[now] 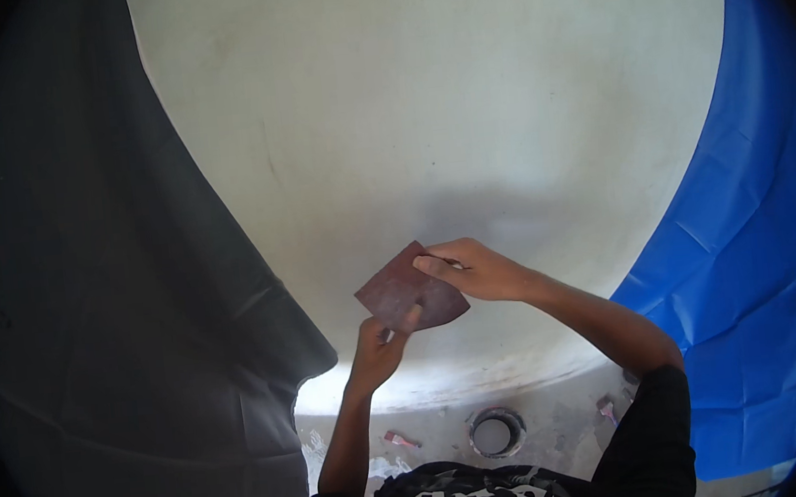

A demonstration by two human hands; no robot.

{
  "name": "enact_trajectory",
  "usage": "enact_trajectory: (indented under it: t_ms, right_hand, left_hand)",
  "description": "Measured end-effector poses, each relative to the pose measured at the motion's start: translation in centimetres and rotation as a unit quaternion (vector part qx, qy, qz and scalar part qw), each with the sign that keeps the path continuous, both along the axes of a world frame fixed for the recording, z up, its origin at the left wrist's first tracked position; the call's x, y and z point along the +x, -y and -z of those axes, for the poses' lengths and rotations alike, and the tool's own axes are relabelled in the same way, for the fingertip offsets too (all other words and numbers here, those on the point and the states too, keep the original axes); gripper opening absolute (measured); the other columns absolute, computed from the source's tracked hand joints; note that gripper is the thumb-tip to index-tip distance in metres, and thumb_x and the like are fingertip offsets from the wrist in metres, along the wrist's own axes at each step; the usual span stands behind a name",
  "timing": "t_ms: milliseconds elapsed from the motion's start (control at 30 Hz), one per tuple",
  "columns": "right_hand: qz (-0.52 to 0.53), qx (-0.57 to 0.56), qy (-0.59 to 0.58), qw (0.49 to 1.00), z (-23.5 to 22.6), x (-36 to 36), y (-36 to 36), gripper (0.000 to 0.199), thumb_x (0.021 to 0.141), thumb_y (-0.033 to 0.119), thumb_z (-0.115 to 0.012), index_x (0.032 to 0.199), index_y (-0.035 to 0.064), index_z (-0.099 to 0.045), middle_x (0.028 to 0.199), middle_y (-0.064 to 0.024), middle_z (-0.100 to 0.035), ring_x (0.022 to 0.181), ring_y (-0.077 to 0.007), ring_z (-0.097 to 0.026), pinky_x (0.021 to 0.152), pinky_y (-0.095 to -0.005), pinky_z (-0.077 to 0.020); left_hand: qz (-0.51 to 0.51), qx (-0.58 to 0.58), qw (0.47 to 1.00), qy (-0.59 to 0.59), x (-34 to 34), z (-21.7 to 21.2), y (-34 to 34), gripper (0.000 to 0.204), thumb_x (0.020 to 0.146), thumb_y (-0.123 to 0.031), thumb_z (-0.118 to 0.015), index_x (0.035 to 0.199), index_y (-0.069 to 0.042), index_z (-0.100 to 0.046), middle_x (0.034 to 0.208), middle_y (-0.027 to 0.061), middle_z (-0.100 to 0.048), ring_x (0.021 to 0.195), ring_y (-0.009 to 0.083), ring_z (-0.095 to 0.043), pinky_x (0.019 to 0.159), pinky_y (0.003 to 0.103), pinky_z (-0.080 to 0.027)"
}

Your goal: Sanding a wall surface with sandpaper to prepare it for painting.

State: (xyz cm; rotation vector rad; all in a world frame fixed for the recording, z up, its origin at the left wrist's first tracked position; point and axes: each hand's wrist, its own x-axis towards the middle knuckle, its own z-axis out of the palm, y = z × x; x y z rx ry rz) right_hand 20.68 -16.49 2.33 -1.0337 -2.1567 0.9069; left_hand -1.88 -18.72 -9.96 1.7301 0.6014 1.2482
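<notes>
A reddish-brown sheet of sandpaper (397, 285) with a pale dusty patch is held up in front of a white wall (439, 82). My left hand (381, 348) grips its lower edge, the thumb lying over the near face. On the sheet's upper right side, my right hand (477, 268) pinches it between thumb and fingers. The sheet bends slightly between both hands. Its far face is hidden, along with the fingers behind it.
Dark grey sheeting (135, 303) hangs on the left, creased blue sheeting (749, 310) on the right. On the stained floor (549, 426) stand a round container (497, 432) and two paintbrushes, one left (402, 439) and one right (607, 409). Small dark specks mark the wall.
</notes>
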Motion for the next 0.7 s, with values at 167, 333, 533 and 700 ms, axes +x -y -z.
enact_trajectory:
  t_ms: [167, 333, 533, 700]
  right_hand:
    - [0.243, 0.639, 0.016, 0.73, -17.8, 3.7, -4.8, 0.033, 0.103, 0.029, -0.061, 0.125, 0.0054, -0.069, 0.127, -0.0162, -0.07, 0.117, -0.036, -0.065, 0.1, -0.0424, -0.0526]
    - [0.38, 0.632, -0.105, 0.668, -27.9, 8.0, -9.5, 0.044, 0.111, 0.035, -0.046, 0.135, 0.0027, -0.065, 0.138, -0.0178, -0.065, 0.131, -0.036, -0.059, 0.111, -0.0403, -0.0447]
    - [0.347, 0.776, -0.079, 0.521, -24.0, 12.0, -14.8, 0.035, 0.108, 0.018, -0.046, 0.128, 0.0032, -0.07, 0.14, -0.0142, -0.065, 0.137, -0.0313, -0.055, 0.109, -0.0399, -0.0475]
    - [0.378, 0.755, -0.073, 0.531, -23.2, 11.3, -14.7, 0.035, 0.107, 0.016, -0.045, 0.127, 0.0037, -0.071, 0.139, -0.0129, -0.066, 0.138, -0.0306, -0.054, 0.108, -0.0393, -0.0478]
  left_hand:
    - [-0.253, 0.207, 0.944, -0.036, -4.4, -8.3, -1.0, 0.026, 0.102, -0.015, -0.067, 0.119, 0.004, -0.068, 0.117, 0.0155, -0.072, 0.108, 0.0222, -0.067, 0.095, 0.036, -0.049]
    - [-0.307, 0.264, 0.914, 0.011, -8.4, -16.0, -6.6, 0.031, 0.105, -0.008, -0.058, 0.132, 0.007, -0.058, 0.13, 0.0196, -0.066, 0.124, 0.0309, -0.063, 0.107, 0.04, -0.046]
    - [-0.458, 0.451, 0.741, -0.197, -9.4, -19.3, -11.6, 0.054, 0.091, 0.015, -0.053, 0.143, 0.002, -0.053, 0.149, 0.0221, -0.053, 0.137, 0.0401, -0.051, 0.116, 0.05, -0.044]
    - [-0.382, 0.459, 0.764, -0.245, -8.4, -19.7, -13.1, 0.083, 0.079, 0.02, -0.056, 0.155, -0.011, -0.045, 0.161, 0.009, -0.044, 0.143, 0.0333, -0.048, 0.113, 0.042, -0.049]
